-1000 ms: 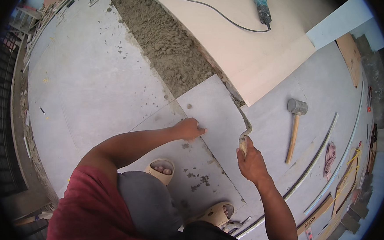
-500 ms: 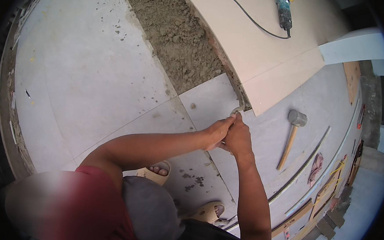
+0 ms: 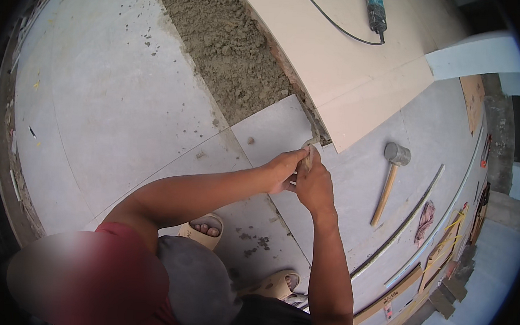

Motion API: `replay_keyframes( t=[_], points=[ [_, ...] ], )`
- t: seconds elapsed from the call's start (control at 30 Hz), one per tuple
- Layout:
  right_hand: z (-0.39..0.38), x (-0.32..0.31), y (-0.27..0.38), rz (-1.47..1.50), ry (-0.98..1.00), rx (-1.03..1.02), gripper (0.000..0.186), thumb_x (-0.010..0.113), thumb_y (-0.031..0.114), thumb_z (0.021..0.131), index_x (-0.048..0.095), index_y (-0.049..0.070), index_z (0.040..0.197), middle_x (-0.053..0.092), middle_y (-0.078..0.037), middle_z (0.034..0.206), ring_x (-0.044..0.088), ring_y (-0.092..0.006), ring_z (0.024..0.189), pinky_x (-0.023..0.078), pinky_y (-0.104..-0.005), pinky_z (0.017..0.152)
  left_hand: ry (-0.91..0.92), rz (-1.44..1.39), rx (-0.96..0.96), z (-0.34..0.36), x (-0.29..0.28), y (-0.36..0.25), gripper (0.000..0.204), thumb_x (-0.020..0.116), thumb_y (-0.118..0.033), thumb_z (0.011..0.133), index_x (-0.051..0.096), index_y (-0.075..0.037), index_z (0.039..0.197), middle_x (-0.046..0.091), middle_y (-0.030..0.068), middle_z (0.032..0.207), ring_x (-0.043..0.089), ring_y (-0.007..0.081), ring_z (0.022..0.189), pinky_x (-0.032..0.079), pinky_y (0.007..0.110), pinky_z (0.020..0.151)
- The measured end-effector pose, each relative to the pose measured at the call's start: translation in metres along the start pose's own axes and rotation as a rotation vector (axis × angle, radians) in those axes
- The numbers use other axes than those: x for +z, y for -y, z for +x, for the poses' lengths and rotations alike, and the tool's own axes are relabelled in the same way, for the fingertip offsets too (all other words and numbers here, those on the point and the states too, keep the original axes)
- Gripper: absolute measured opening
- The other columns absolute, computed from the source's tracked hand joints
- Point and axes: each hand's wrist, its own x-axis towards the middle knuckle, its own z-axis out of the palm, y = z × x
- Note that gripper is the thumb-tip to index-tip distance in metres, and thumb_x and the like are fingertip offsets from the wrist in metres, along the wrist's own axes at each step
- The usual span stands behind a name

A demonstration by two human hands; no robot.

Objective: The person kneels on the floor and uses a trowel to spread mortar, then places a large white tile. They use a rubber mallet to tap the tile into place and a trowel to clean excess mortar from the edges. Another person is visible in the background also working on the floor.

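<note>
My right hand (image 3: 316,184) is closed round the pale wooden handle of a trowel (image 3: 308,160). Its bent metal neck points at the corner of the grey floor tile (image 3: 280,123), and I cannot make out the blade. Fingers of my left hand (image 3: 283,169) pinch the same trowel close to its neck. Both hands are together above the small tile, beside the narrow mortar-filled gap (image 3: 317,127) along the beige board (image 3: 358,118). Beyond the tile lies a bed of loose grey-brown mortar (image 3: 236,71).
A rubber mallet (image 3: 395,156) lies to the right, near a long metal bar (image 3: 408,222) and a crumpled cloth (image 3: 426,215). On the board sits a corded angle grinder (image 3: 375,14). Large grey tiles (image 3: 122,82) extend left, and flattened cardboard (image 3: 392,294) lies at lower right.
The view has shifted slightly, so everything sits a little further left and up. Both hands stay together at the tile corner; the wooden handle shows more clearly now between them.
</note>
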Motion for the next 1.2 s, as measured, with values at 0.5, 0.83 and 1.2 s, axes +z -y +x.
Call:
replay_keyframes(
  t=[0.5, 0.83, 1.2],
  points=[
    [-0.026, 0.009, 0.024, 0.096, -0.106, 0.007, 0.052, 0.048, 0.007, 0.095, 0.040, -0.002, 0.145, 0.058, -0.031, 0.121, 0.059, -0.0472, 0.111, 0.048, -0.0495, 0.095, -0.019, -0.038, 0.059, -0.009, 0.001, 0.000, 0.039, 0.042, -0.043, 0.107, 0.054, -0.006, 0.115, 0.060, 0.0106, 0.112, 0.057, 0.0204, 0.107, 0.050, 0.038, 0.094],
    [-0.033, 0.059, 0.006, 0.171, -0.237, -0.131, 0.056, 0.051, 0.011, 0.096, 0.033, -0.004, 0.148, 0.052, -0.030, 0.126, 0.060, -0.0463, 0.110, 0.053, -0.0493, 0.088, 0.003, 0.034, -0.010, -0.010, -0.021, 0.001, 0.055, 0.041, -0.056, 0.104, 0.058, -0.003, 0.103, 0.066, 0.0139, 0.098, 0.064, 0.0234, 0.090, 0.054, 0.039, 0.083],
    [-0.030, 0.014, 0.019, 0.061, -0.071, 0.028, 0.056, 0.051, 0.005, 0.092, 0.039, -0.005, 0.146, 0.059, -0.032, 0.118, 0.061, -0.0450, 0.108, 0.052, -0.0495, 0.090, -0.052, -0.074, 0.018, 0.003, -0.003, 0.005, 0.059, 0.044, -0.059, 0.101, 0.061, -0.003, 0.102, 0.066, 0.0137, 0.101, 0.064, 0.0214, 0.092, 0.054, 0.037, 0.083]
  ],
)
